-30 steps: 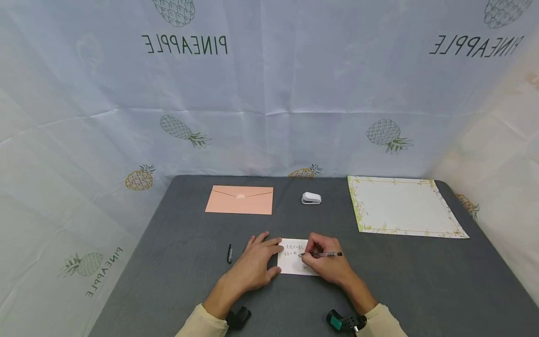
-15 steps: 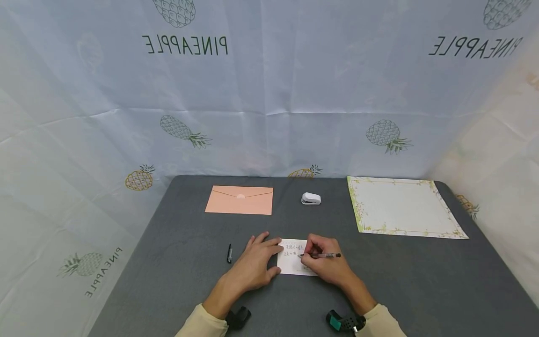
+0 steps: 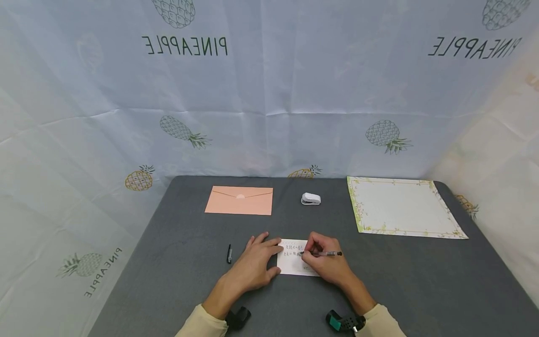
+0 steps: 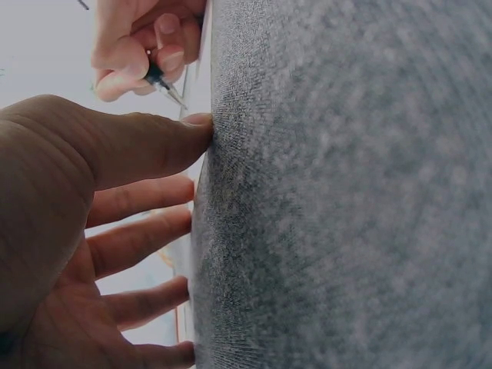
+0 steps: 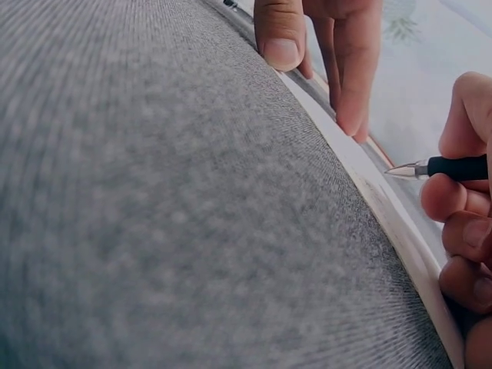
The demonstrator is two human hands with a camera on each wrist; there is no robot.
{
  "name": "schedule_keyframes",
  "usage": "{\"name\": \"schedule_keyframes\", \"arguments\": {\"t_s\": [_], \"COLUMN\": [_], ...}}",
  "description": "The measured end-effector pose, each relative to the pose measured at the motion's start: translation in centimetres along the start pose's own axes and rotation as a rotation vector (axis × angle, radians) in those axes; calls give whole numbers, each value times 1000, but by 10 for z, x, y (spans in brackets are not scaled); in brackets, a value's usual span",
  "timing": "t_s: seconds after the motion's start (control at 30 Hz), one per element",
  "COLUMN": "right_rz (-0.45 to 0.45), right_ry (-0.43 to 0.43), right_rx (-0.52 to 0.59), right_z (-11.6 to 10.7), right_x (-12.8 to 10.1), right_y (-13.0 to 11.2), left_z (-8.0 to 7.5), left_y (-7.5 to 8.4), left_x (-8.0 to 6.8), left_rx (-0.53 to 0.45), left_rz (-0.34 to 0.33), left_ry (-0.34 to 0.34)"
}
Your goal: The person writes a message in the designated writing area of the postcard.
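A small white card (image 3: 290,267) with lines of handwriting lies on the dark grey table in front of the person. The left hand (image 3: 254,264) rests at its left edge, fingers spread, with thumb and fingertips touching the card. Over the card's right part, the right hand (image 3: 330,262) grips a pen (image 3: 326,253) between thumb and fingers. In the right wrist view the pen's metal tip (image 5: 406,171) points toward the card. The right hand covers the card's right side. Left of the left hand lies a black pen cap (image 3: 229,253).
A peach envelope (image 3: 238,201) lies at the back left of the table (image 3: 168,281). Behind the card sits a small white stapler (image 3: 310,199). A large white sheet with a leafy border (image 3: 404,206) lies at the back right. A pineapple-print cloth (image 3: 269,84) hangs behind.
The right hand and pen have shifted very slightly over the card, and small marks show near the pen tip. The left hand stays where it was.
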State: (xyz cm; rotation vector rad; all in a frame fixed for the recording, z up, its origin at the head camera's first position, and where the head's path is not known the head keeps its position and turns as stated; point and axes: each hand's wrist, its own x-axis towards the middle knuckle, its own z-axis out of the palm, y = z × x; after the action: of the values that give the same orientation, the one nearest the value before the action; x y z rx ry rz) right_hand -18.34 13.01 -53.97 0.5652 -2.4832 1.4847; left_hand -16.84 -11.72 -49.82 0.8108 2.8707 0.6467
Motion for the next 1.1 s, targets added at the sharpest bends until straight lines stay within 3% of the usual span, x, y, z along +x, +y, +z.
{"name": "schedule_keyframes", "arguments": {"t_s": [0.5, 0.73, 1.1], "right_rz": [16, 49, 10], "right_ry": [11, -25, -22], "right_rx": [10, 37, 121], "right_z": [-3, -3, -11], "right_x": [2, 6, 4], "right_y": [-2, -3, -3], "left_z": [-2, -4, -5], "left_y": [1, 1, -7], "left_x": [1, -1, -1], "left_rx": [60, 81, -22], "left_rz": [0, 23, 23], "left_ry": [-52, -32, 4]}}
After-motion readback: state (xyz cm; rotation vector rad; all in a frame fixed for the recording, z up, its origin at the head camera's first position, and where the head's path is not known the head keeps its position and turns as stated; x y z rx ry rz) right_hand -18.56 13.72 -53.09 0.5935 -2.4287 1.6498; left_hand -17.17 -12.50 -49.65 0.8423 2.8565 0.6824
